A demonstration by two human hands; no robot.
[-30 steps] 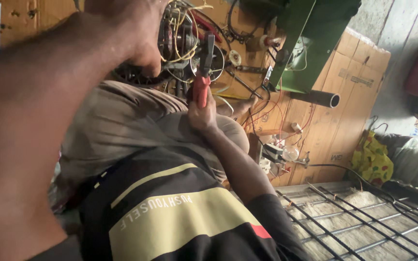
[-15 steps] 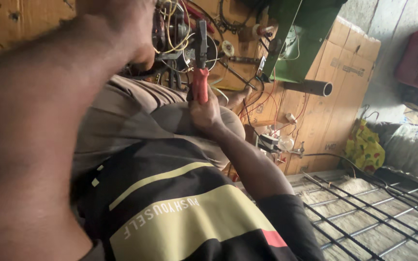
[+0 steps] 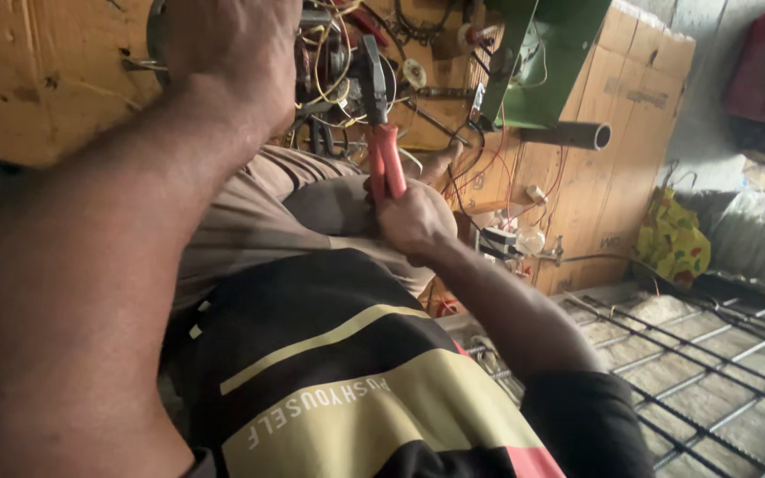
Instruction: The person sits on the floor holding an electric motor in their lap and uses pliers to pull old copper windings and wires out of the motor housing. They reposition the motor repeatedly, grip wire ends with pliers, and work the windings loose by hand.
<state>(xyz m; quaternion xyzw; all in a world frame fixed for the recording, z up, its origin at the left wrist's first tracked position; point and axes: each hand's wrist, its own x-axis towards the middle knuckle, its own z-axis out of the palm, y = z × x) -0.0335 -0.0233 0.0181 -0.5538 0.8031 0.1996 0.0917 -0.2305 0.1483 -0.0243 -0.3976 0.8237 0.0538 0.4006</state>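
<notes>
While my right hand (image 3: 413, 217) keeps its fingers wrapped tight around the red handles of the pliers (image 3: 381, 133), the dark metal nose points up into the tangle of wires (image 3: 334, 80) against the wooden board (image 3: 37, 80). My left hand (image 3: 223, 44) is raised at the top of the view, its back toward me; it looks closed on something by the wires, but I cannot tell what, since the fingers are hidden from here. The pliers sit between my knee and that knot of wires, just beside a green metal housing (image 3: 560, 62) and a grey pipe (image 3: 568, 134) at the board's right side.

I judge the pliers stiff and fairly heavy for their size, with handles in a coating that should give a sure grip; low on the handles is the place to hold them, for leverage. The wires look thin, springy and easy to nick, so they likely want a gentle squeeze. A wire mesh grid (image 3: 710, 372) lies on the floor at the lower right, with a yellow patterned bag (image 3: 673, 239) beyond it.
</notes>
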